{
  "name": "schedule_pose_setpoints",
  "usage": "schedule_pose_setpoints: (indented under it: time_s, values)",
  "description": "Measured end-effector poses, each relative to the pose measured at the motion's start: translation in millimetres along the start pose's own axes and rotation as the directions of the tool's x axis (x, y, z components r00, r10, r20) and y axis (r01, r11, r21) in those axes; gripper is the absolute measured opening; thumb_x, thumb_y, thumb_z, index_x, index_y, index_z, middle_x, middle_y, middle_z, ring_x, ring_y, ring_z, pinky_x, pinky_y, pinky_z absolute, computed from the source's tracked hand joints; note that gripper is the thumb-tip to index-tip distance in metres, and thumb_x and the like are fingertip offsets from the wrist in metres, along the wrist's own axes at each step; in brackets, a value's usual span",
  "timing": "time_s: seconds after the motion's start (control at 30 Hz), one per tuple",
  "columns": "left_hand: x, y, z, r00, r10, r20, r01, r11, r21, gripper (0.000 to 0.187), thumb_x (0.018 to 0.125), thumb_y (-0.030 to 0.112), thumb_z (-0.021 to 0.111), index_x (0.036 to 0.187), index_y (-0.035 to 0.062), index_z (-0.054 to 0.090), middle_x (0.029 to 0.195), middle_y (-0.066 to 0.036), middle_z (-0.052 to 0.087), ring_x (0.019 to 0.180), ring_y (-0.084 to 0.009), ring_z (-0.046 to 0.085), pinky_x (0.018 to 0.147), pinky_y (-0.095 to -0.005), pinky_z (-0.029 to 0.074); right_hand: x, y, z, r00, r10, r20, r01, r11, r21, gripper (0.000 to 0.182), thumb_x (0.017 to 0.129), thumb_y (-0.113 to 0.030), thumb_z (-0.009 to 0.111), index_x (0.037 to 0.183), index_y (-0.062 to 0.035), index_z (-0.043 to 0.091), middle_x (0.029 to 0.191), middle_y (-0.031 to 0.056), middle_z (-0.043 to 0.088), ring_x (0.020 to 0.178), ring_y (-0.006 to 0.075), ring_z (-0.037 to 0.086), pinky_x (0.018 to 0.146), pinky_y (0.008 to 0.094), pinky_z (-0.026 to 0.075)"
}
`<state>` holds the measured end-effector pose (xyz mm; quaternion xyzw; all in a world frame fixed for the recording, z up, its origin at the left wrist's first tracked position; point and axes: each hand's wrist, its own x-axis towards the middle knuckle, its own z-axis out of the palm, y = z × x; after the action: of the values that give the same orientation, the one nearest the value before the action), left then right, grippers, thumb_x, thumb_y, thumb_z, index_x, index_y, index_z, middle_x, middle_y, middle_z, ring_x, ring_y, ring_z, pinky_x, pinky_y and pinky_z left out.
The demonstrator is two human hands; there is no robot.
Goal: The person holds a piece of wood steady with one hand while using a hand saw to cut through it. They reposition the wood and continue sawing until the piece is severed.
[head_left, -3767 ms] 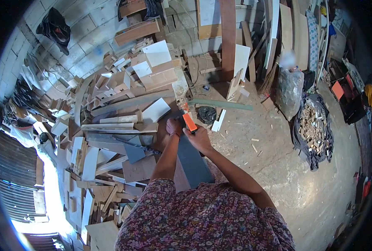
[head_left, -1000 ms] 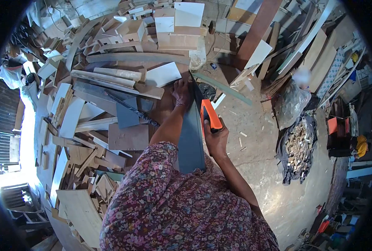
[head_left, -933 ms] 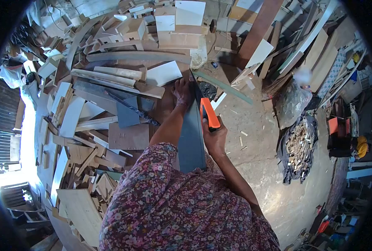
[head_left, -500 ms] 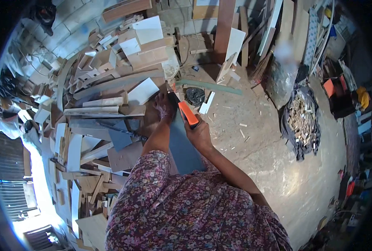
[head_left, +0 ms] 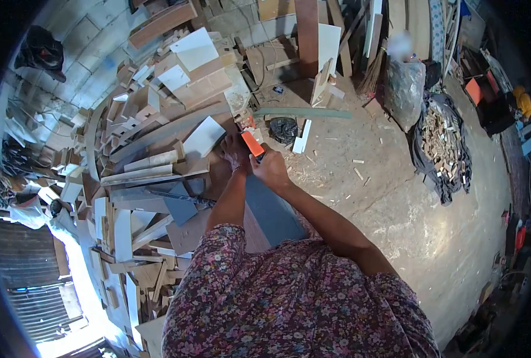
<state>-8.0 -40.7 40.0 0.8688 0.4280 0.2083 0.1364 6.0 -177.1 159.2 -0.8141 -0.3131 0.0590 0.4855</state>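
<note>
My right hand point(head_left: 270, 169) is wrapped around the orange-and-black handle of a handsaw point(head_left: 253, 144), which points away from me and to the left. Most of its blade is hard to make out. Just left of the saw, my left hand point(head_left: 234, 154) presses down on a brown wood piece, fingers stretched forward. A dark grey board point(head_left: 274, 209) runs from beneath my hands back toward my body. Close to my left fingers lies a white panel point(head_left: 204, 136).
Wood offcuts point(head_left: 152, 107) are heaped on the left. A black plastic bundle point(head_left: 283, 129) and a long green strip point(head_left: 304, 112) lie ahead. On the right, a dark cloth point(head_left: 444, 143) holds small scraps, beside a clear plastic sack point(head_left: 404, 89). Planks lean at the back wall.
My right hand and the saw have moved forward and slightly left, close to my left hand. My left hand stays on the wood. The view has shifted a little.
</note>
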Motion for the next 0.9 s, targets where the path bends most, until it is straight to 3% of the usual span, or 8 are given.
schedule_pose_setpoints:
  time_s: [0.27, 0.3, 0.47, 0.53, 0.57, 0.63, 0.77, 0.9]
  values:
    - [6, -1, 5, 0.999, 0.031, -0.034, -0.030, 0.999, 0.041, 0.030, 0.076, 0.029, 0.055, 0.102, 0.0152, 0.055, 0.109, -0.007, 0.048, 0.111, -0.0275, 0.040, 0.087, -0.0502, 0.034, -11, -18, -47, 0.999, -0.020, 0.038, 0.020, 1.000, -0.011, 0.024, 0.075, -0.017, 0.062, 0.088, 0.0021, 0.057, 0.074, 0.0235, 0.059, 0.070, 0.0385, 0.060, 0.059, 0.0390, 0.047]
    - [8, 7, -4, 1.000, 0.006, -0.006, -0.006, 0.998, 0.057, 0.031, 0.074, 0.028, 0.057, 0.103, 0.0156, 0.055, 0.108, -0.008, 0.048, 0.110, -0.0276, 0.041, 0.087, -0.0503, 0.034, -12, -6, -54, 0.997, 0.012, 0.076, -0.022, 0.992, 0.121, 0.030, 0.073, -0.021, 0.064, 0.089, 0.0027, 0.055, 0.071, 0.0243, 0.059, 0.071, 0.0416, 0.058, 0.061, 0.0433, 0.048]
    - [7, -3, 10, 0.995, 0.062, -0.072, -0.058, 0.996, 0.063, 0.033, 0.074, 0.026, 0.056, 0.105, 0.0150, 0.055, 0.110, -0.008, 0.048, 0.111, -0.0279, 0.040, 0.088, -0.0506, 0.031, -36, -25, -64, 0.997, 0.060, 0.054, -0.068, 0.983, 0.173, 0.023, 0.074, -0.014, 0.062, 0.089, 0.0015, 0.055, 0.074, 0.0252, 0.059, 0.075, 0.0415, 0.058, 0.060, 0.0428, 0.047]
    - [9, -2, 14, 0.999, -0.033, -0.040, 0.033, 0.999, 0.022, 0.035, 0.073, 0.025, 0.057, 0.107, 0.0152, 0.054, 0.114, -0.008, 0.047, 0.113, -0.0277, 0.039, 0.088, -0.0511, 0.030, -40, -50, -80, 0.979, 0.135, 0.150, -0.146, 0.987, 0.065, 0.023, 0.076, -0.013, 0.062, 0.092, 0.0032, 0.057, 0.077, 0.0192, 0.062, 0.075, 0.0236, 0.064, 0.064, 0.0329, 0.047]
    - [10, -7, 16, 0.999, 0.012, -0.037, -0.011, 0.999, 0.044, 0.034, 0.075, 0.023, 0.055, 0.108, 0.0163, 0.054, 0.115, -0.007, 0.046, 0.114, -0.0266, 0.038, 0.088, -0.0519, 0.031, -44, -47, -82, 0.976, 0.140, 0.164, -0.151, 0.987, 0.055, 0.023, 0.076, -0.013, 0.062, 0.092, 0.0032, 0.057, 0.077, 0.0192, 0.062, 0.075, 0.0236, 0.064, 0.064, 0.0329, 0.047]
    - [6, 1, 8, 0.999, -0.030, -0.015, 0.031, 0.998, 0.057, 0.033, 0.076, 0.020, 0.053, 0.109, 0.0164, 0.054, 0.115, -0.006, 0.046, 0.115, -0.0258, 0.038, 0.087, -0.0517, 0.031, -45, -38, -90, 0.979, 0.139, 0.151, -0.161, 0.976, 0.145, 0.023, 0.074, -0.013, 0.062, 0.090, 0.0008, 0.054, 0.072, 0.0248, 0.058, 0.075, 0.0418, 0.058, 0.059, 0.0429, 0.047]
    - [8, -1, 6, 1.000, -0.010, -0.010, 0.011, 0.999, 0.040, 0.032, 0.079, 0.017, 0.046, 0.111, 0.0168, 0.053, 0.115, -0.003, 0.046, 0.115, -0.0238, 0.037, 0.088, -0.0509, 0.030, -48, -31, -80, 0.987, 0.094, 0.130, -0.118, 0.974, 0.194, 0.021, 0.075, -0.013, 0.062, 0.088, 0.0005, 0.053, 0.068, 0.0247, 0.058, 0.071, 0.0429, 0.058, 0.058, 0.0434, 0.047]
    - [5, -1, 0, 0.998, 0.069, 0.012, -0.070, 0.994, 0.079, 0.033, 0.080, 0.018, 0.045, 0.112, 0.0172, 0.052, 0.116, -0.003, 0.046, 0.116, -0.0234, 0.037, 0.090, -0.0491, 0.029, -16, -3, -30, 0.994, 0.062, 0.085, -0.065, 0.997, 0.036, 0.022, 0.075, -0.016, 0.063, 0.085, 0.0007, 0.054, 0.067, 0.0241, 0.058, 0.068, 0.0407, 0.059, 0.057, 0.0418, 0.047]
